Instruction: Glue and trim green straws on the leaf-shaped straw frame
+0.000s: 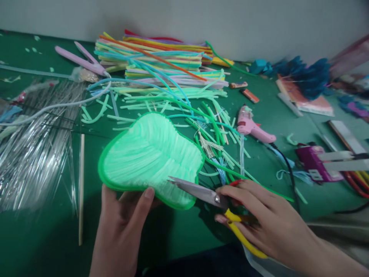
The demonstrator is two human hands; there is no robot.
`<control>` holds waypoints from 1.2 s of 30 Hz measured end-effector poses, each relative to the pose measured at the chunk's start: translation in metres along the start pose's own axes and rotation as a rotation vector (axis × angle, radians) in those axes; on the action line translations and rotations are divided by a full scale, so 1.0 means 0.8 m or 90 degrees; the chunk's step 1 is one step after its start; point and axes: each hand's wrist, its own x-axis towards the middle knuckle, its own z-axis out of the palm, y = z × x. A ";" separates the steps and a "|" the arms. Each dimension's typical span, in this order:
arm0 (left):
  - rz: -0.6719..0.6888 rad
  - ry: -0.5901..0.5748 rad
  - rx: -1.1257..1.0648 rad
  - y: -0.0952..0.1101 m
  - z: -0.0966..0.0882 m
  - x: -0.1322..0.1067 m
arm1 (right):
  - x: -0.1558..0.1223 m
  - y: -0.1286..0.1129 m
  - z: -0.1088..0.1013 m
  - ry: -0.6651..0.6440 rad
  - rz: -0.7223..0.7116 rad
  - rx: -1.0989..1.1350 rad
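Note:
My left hand (127, 215) grips the lower edge of a light green pipe-cleaner leaf shape (152, 150), thumb on its face and the other fingers behind. A darker green border runs round the shape, and fuzzy strips fan out from a slanting middle line. In my right hand (259, 211) is a pair of scissors (201, 192) with red and yellow handles. The blades look nearly closed and lie over the lower right part of the leaf's face. Whether they touch the surface I cannot tell.
Pipe-cleaner bundles (161, 57) lie at the back, with loose green pieces in front. A pink glue gun (253, 127) rests at right, its black cord trailing forward. Clear plastic strips (49, 154) and a wooden stick (82, 188) are at left. A purple device (317, 161) sits far right.

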 end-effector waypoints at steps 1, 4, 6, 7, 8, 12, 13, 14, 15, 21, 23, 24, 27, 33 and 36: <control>0.000 0.001 -0.008 0.000 0.000 -0.001 | -0.001 -0.001 -0.002 -0.005 0.018 0.023; -0.013 0.014 -0.054 0.000 -0.001 -0.004 | -0.004 -0.007 -0.010 -0.001 0.045 0.046; -0.020 0.027 -0.085 0.001 0.000 -0.006 | -0.006 -0.012 -0.017 0.012 0.043 0.014; -0.024 0.035 -0.095 0.002 0.000 -0.007 | -0.007 -0.014 -0.019 0.018 0.040 -0.008; -0.028 0.040 -0.102 0.003 0.001 -0.008 | -0.009 -0.015 -0.021 0.016 0.036 -0.022; -0.022 0.065 -0.097 0.003 0.000 -0.011 | -0.017 -0.019 -0.014 -0.038 0.041 0.041; -0.016 0.066 -0.090 0.002 -0.001 -0.011 | -0.019 -0.020 -0.010 -0.048 0.029 0.059; -0.012 0.066 -0.083 0.001 -0.001 -0.011 | -0.020 -0.022 -0.005 -0.051 0.012 0.063; -0.011 0.065 -0.077 0.001 -0.002 -0.011 | -0.021 -0.023 -0.001 -0.048 -0.009 0.054; -0.017 0.061 -0.047 0.005 0.003 -0.012 | -0.012 -0.029 0.011 -0.023 -0.052 0.011; -0.018 0.063 -0.056 0.006 0.005 -0.012 | -0.009 -0.027 0.010 -0.024 -0.050 0.025; -0.016 0.062 -0.058 0.006 0.006 -0.012 | -0.009 -0.026 0.010 -0.027 -0.047 0.031; -0.009 0.064 -0.059 0.005 0.006 -0.012 | -0.008 -0.022 0.010 -0.044 -0.040 0.046; -0.007 0.062 -0.054 0.004 0.003 -0.014 | -0.003 -0.022 0.007 -0.055 -0.038 0.070; -0.005 0.062 -0.069 0.005 0.003 -0.014 | -0.004 -0.024 0.001 -0.049 -0.020 0.081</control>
